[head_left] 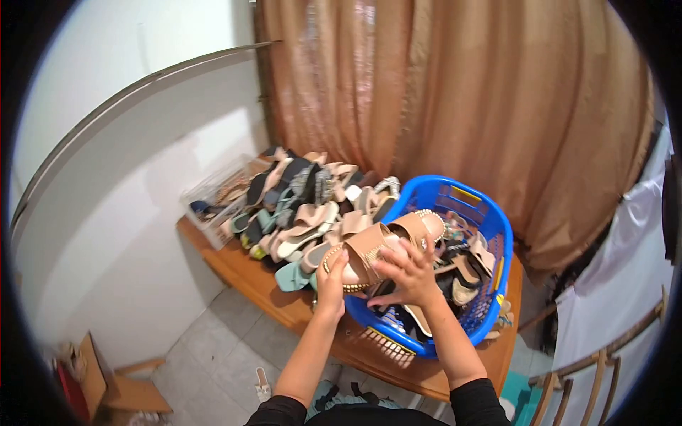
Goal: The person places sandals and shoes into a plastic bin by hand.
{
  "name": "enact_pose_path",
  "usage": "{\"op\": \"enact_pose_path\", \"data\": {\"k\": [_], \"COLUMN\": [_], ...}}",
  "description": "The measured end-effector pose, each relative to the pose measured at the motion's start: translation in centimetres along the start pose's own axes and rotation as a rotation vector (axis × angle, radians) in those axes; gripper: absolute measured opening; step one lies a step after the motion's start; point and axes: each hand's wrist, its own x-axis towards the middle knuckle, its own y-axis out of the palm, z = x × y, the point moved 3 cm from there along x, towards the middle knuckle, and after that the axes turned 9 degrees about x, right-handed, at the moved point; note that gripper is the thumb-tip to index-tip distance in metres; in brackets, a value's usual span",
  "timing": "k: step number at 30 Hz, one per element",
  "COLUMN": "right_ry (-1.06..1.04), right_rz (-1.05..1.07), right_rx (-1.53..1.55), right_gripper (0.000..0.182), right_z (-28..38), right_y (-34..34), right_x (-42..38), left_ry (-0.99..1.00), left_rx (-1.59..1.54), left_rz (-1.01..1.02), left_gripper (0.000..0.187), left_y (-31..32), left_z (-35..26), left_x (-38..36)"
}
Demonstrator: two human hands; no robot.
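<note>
A pair of tan slide sandals (pixel 371 241) with gold studs along the sole edges is up in front of me, over the near left part of a blue plastic basket (pixel 506 245). My left hand (pixel 332 285) grips the near end of the pair, thumb on top. My right hand (pixel 406 273) is at the right side of the sandals, fingers spread and slightly blurred, overlapping them in this view. Inside the basket lie several more sandals (pixel 465 268), partly hidden by my right arm. A light green slide (pixel 292 277) sits just left of my left hand.
A large heap of mixed sandals (pixel 305 224) covers the left of the wooden table (pixel 263 287), beside a clear plastic bin (pixel 213 213). Behind hangs a brown curtain (pixel 483 106). One white sandal (pixel 263 383) and a cardboard box (pixel 124 390) are on the floor. Wooden rails (pixel 611 355) stand at right.
</note>
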Motion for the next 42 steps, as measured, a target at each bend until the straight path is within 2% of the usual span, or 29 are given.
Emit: {"op": "enact_pose_path", "data": {"k": [2, 3, 4, 6, 8, 11, 14, 15, 18, 20, 23, 25, 26, 28, 30, 32, 34, 35, 37, 38, 40, 42], "right_ry": [-0.08, -0.201, -0.267, -0.158, -0.269, -0.354, -0.388, -0.423, -0.53, -0.576, -0.584, -0.62, -0.634, -0.672, -0.701, -0.715, -0.779, -0.775, -0.748, -0.762, -0.793, -0.846], "right_rz": [0.075, 0.053, 0.083, 0.054, 0.027, 0.015, -0.015, -0.015, -0.062, -0.086, -0.015, 0.019, 0.021, 0.015, 0.013, -0.076, -0.057, -0.008, 0.102, 0.099, 0.144, 0.13], "right_rx": [0.076, 0.01, -0.015, 0.22, 0.255, 0.356, 0.451, 0.474, 0.555, 0.605, 0.725, 0.821, 0.877, 0.961, 1.033, 1.129, 1.15, 1.169, 1.259, 1.281, 1.333, 1.354], "right_gripper": [0.061, 0.048, 0.046, 0.037, 0.025, 0.021, 0.017, 0.018, 0.022, 0.019, 0.022, 0.018, 0.017, 0.015, 0.014, 0.013, 0.017, 0.022, 0.031, 0.031, 0.03, 0.028], "right_z": [2.2, 2.9, 3.7, 5.3, 7.6, 10.9, 14.1, 15.3, 19.3, 23.3, 30.4, 35.3, 38.0, 43.3, 49.3, 55.0, 60.5, 63.1, 68.4, 71.0, 75.8, 79.6], "right_y": [1.3, 1.8, 1.8, 2.4, 1.9, 1.3, 1.7, 1.8, 2.3, 3.4, 5.0, 6.6, 7.3, 7.8, 8.2, 8.6, 8.2, 8.3, 8.4, 8.2, 8.3, 8.3], "right_x": [0.3, 0.3, 0.3, -0.1, 0.6, 1.1, 1.3, 1.3, 0.8, 1.0, 1.9, 2.6, 2.9, 4.1, 5.2, 5.9, 7.2, 7.8, 8.6, 8.6, 9.0, 8.8], "left_ry": [0.072, 0.068, 0.068, 0.082, 0.1, 0.104, 0.174, 0.037, -0.039, 0.019, -0.001, 0.072, 0.088, 0.34, 0.382, 0.418, 0.36, 0.352, 0.199, 0.183, -0.023, -0.097], "left_rx": [-0.022, -0.033, -0.044, -0.041, -0.037, 0.12, 0.448, 0.513, 0.556, 0.551, 0.393, 0.226, 0.223, 0.415, 0.42, 0.418, 1.338, 1.333, 1.755, 1.76, 1.911, 1.96], "left_rz": [-0.113, -0.133, -0.16, -0.193, -0.238, -0.176, -0.163, -0.124, -0.206, -0.248, -0.402, -0.654, -0.695, -0.961, -1.05, -1.131, -1.24, -1.272, -1.412, -1.438, -1.551, -1.536], "left_gripper": [0.035, 0.033, 0.032, 0.032, 0.033, 0.034, 0.038, 0.042, 0.043, 0.045, 0.046, 0.043, 0.043, 0.043, 0.047, 0.051, 0.053, 0.053, 0.064, 0.064, 0.068, 0.072], "left_y": [-2.1, -3.1, -4.4, -7.3, -8.8, -11.2, -15.0, -16.2, -19.1, -22.5, -25.6, -26.6, -27.7, -30.1, -32.8, -35.1, -35.3, -35.5, -36.1, -37.3, -39.9, -43.0], "left_z": [-0.9, -1.7, -2.0, -1.7, -2.6, -3.6, -3.8, -4.3, -5.7, -3.5, -2.7, -3.8, -3.8, -4.5, -5.6, -7.2, -11.2, -12.4, -14.6, -14.7, -14.4, -14.4], "left_x": [-3.1, -5.3, -7.2, -11.1, -15.3, -19.6, -23.1, -24.8, -30.5, -34.0, -39.4, -43.4, -45.1, -48.8, -52.6, -56.5, -60.3, -61.4, -63.7, -64.9, -67.1, -69.3]}}
